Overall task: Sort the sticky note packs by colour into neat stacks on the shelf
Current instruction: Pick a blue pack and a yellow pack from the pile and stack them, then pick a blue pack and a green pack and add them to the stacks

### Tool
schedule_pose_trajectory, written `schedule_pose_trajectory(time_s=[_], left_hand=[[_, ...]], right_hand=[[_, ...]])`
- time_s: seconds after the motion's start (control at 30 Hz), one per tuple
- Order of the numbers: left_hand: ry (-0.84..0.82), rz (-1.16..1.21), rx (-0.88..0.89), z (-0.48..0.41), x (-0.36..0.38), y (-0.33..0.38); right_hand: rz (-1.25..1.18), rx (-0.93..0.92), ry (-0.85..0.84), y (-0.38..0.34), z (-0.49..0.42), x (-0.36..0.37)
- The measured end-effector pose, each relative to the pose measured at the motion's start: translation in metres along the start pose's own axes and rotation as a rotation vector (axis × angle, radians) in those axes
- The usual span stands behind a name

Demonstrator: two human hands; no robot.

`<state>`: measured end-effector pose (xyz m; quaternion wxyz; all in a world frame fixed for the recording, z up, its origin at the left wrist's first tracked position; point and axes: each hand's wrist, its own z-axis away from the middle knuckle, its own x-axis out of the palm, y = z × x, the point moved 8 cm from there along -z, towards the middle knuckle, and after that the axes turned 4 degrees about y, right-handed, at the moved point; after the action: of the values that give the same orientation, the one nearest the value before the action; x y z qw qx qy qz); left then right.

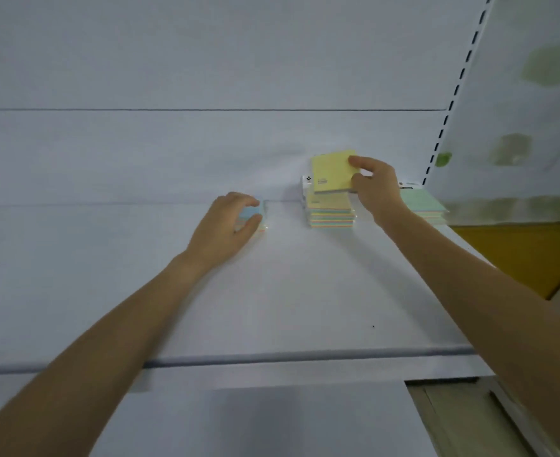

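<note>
My right hand (376,186) grips a yellow sticky note pack (331,171) by its right edge and holds it tilted just above a stack of yellow-topped packs (329,214) at the back of the white shelf (288,291). My left hand (229,222) curls around a blue-topped pack (252,214) that rests on the shelf to the left of that stack; my fingers hide most of it. A green-topped stack (423,204) sits at the far right, partly behind my right wrist.
A white box (306,184) stands behind the yellow stack against the white back panel. A slotted upright (450,103) runs up the right side. Beyond the shelf's right end is an orange surface (519,255). The shelf's front edge (305,356) crosses below my forearms.
</note>
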<state>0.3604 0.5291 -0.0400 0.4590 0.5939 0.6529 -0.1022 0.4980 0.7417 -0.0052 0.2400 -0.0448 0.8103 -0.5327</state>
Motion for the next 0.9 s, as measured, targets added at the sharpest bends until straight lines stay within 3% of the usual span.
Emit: schedule_pose_trajectory(time_s=[0.13, 0.23, 0.63, 0.77, 0.9], left_hand=[[-0.259, -0.078, 0.073, 0.022, 0.036, 0.021], [-0.354, -0.099, 0.051, 0.031, 0.043, 0.019], [-0.349, -0.086, -0.016, 0.029, 0.039, 0.015], [-0.348, -0.093, -0.029, 0.028, 0.039, 0.013], [-0.341, -0.098, -0.05, 0.029, 0.036, 0.015]], right_hand=[[0.209, -0.072, -0.043, 0.013, 0.001, 0.01], [0.374, -0.196, -0.099, 0.017, 0.005, 0.021], [0.449, -0.226, -0.266, 0.032, 0.005, 0.039], [0.493, -0.25, -0.25, 0.033, 0.005, 0.04], [0.528, -0.44, -0.156, 0.014, 0.016, 0.034]])
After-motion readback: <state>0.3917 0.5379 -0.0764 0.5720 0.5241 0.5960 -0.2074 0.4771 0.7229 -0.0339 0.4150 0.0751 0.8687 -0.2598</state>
